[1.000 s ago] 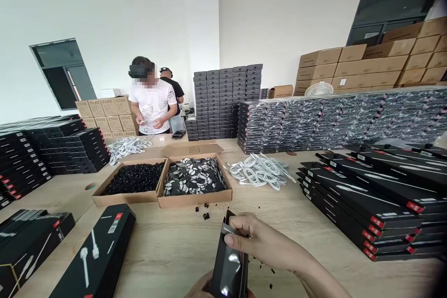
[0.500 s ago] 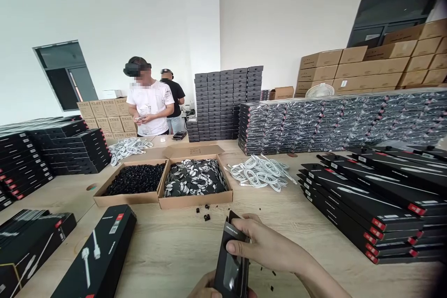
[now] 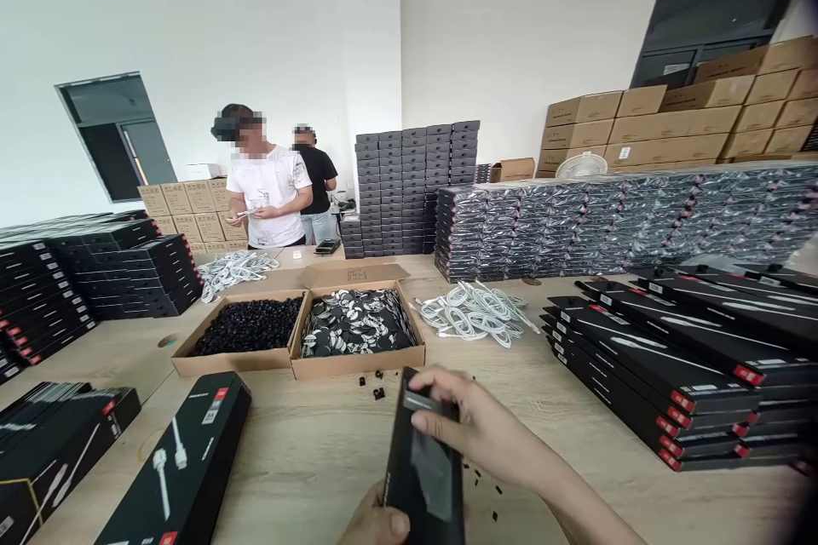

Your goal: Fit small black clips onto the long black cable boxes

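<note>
Worktop [image 3: 307, 464] of pale wood runs between the person's hands and two open cardboard trays [image 3: 354, 368], with room for moving on either side of the black box [image 3: 425, 464]. The box sits at the bottom edge of the view, its long axis nearly upright and its top end pointing away from the person. The right hand [image 3: 476, 434] grips the upper part, fingers across the face, and the left hand [image 3: 374, 524] clasps the lower edge. One flat black box [image 3: 185, 460] lies to the left; two white cable bundles [image 3: 473, 315] lie beyond; small black pieces [image 3: 378, 392] are scattered nearby.
</note>
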